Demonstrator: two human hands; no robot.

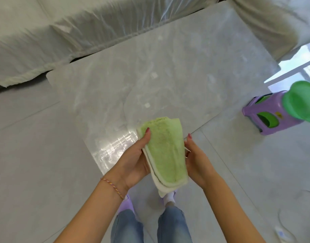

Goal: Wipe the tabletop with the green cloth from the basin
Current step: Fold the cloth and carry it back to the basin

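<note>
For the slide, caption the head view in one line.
Both hands, left hand and right hand, hold the folded green cloth above the marble tabletop; green basin sits on purple stool.

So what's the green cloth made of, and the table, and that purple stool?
Green cloth: soft fuzzy fabric, probably microfibre, with a fluffy nap. Table: looks like polished marble or stone; grey veins, shiny reflections. Purple stool: smooth moulded plastic, slightly glossy.
</note>
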